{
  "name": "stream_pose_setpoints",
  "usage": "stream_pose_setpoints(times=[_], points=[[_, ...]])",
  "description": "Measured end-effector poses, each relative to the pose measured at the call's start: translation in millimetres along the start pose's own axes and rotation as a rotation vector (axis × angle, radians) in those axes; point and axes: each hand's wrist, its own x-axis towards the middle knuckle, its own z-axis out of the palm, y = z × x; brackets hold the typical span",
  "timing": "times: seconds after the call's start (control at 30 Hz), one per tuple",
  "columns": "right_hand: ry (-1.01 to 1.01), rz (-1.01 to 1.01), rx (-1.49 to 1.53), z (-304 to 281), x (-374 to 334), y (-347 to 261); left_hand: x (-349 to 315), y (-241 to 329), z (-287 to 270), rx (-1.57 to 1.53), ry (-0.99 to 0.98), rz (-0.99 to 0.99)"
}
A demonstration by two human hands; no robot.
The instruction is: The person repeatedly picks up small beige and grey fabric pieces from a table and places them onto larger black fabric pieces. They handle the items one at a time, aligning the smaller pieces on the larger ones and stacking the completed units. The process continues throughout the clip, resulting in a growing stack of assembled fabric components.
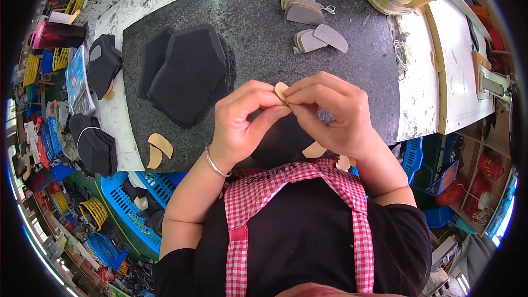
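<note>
A: Noting position: small tan oval piece (281, 91) sitting pinched between both grips, above the dark desk (258, 38), at chest height.

B: Confirming. Left hand (242, 124) closing thumb and forefinger on its lower-left edge; right hand (330, 113) closing fingertips on its right edge. Both equally near.

A: Long axis running roughly upright, tilting slightly left.

B: Lower half lying hidden behind fingertips; thickness hard to judge. Dark thing under the hands mostly covered. Tan pieces (157, 148) resting at desk's near-left edge.
</note>
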Motion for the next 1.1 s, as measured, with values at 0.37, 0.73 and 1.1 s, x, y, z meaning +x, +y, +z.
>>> stream_pose_setpoints(times=[0.37,0.73,1.1], points=[[0.358,0.432,0.745,6,-22,18,-3,0,4,-0.249,0.075,-0.042],[0.078,0.587,0.316,-6,-23,-11,6,2,8,0.724,0.084,0.642],[-0.152,0.904,0.298,-18,-27,35,-51,-18,-3,0.739,-0.227,0.391]])
